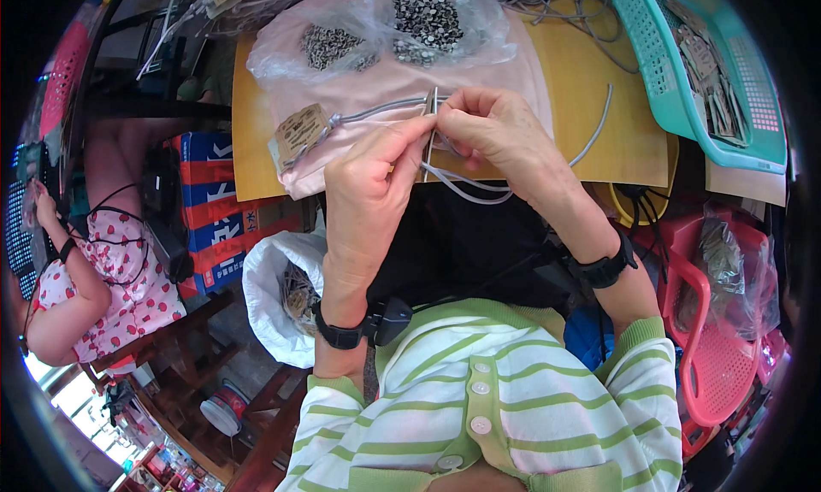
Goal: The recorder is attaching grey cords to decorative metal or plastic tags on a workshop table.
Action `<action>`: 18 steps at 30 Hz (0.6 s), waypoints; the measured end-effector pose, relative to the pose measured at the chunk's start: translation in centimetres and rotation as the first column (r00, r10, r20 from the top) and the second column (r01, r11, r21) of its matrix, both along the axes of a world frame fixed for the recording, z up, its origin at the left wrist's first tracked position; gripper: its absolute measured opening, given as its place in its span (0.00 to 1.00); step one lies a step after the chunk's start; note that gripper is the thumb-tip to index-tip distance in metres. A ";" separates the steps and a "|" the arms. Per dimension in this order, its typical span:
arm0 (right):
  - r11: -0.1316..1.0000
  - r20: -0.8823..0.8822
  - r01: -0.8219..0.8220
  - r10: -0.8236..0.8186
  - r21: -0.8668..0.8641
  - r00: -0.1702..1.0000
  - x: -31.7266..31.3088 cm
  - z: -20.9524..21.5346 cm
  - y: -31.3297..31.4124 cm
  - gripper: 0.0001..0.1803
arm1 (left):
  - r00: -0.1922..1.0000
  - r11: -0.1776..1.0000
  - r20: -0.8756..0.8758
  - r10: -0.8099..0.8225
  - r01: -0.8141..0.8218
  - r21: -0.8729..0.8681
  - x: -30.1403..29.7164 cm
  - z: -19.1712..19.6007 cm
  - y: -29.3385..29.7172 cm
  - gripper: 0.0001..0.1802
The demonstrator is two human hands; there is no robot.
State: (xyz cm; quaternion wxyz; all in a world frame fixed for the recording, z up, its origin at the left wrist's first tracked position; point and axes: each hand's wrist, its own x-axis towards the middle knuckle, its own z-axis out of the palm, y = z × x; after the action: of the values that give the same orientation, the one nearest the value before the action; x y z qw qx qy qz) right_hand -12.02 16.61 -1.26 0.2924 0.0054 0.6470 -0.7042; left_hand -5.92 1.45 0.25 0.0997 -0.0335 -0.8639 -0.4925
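Note:
My left hand (374,177) is closed in a pinch at the near edge of the pink cloth. My right hand (496,129) pinches beside it, and the fingertips of both nearly meet. A grey cord (380,107) runs from a small brown printed card (299,133) on the left into the fingers. Its slack (479,193) loops down below my right hand. Between the fingertips stands a thin shiny metal tool (432,101) with narrow pointed ends; which hand grips it is hidden. The spot where cord and tool meet is covered by my fingers.
Beyond my hands, plastic bags of small metal pieces (428,17) lie on the pink cloth (522,73). A turquoise basket (658,82) holding cards stands right. Grey cords (556,0) lie at the back. A white sack (265,321) is below left; another person (111,270) sits farther left.

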 end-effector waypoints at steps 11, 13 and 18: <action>0.999 -0.067 0.006 -0.003 0.049 0.998 -0.3 0.2 -0.1 0.12 | 0.988 0.998 0.147 -0.056 0.051 0.038 -1.0 1.8 0.0 0.09; 0.997 -0.085 -0.006 0.013 0.082 0.996 -0.3 0.1 -0.2 0.13 | 0.981 0.998 0.187 -0.050 0.043 0.045 -1.0 1.9 -0.1 0.09; 0.998 -0.077 0.004 0.001 0.070 0.997 -0.5 -0.2 -0.1 0.13 | 0.983 0.999 0.183 -0.015 0.023 -0.041 -1.0 1.7 -0.7 0.08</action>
State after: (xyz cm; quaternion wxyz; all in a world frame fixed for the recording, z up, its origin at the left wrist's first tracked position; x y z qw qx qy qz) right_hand -12.53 16.49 -1.45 0.2666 -0.0109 0.6821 -0.6808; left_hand -6.90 0.71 1.98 0.0148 0.0015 -0.8796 -0.4756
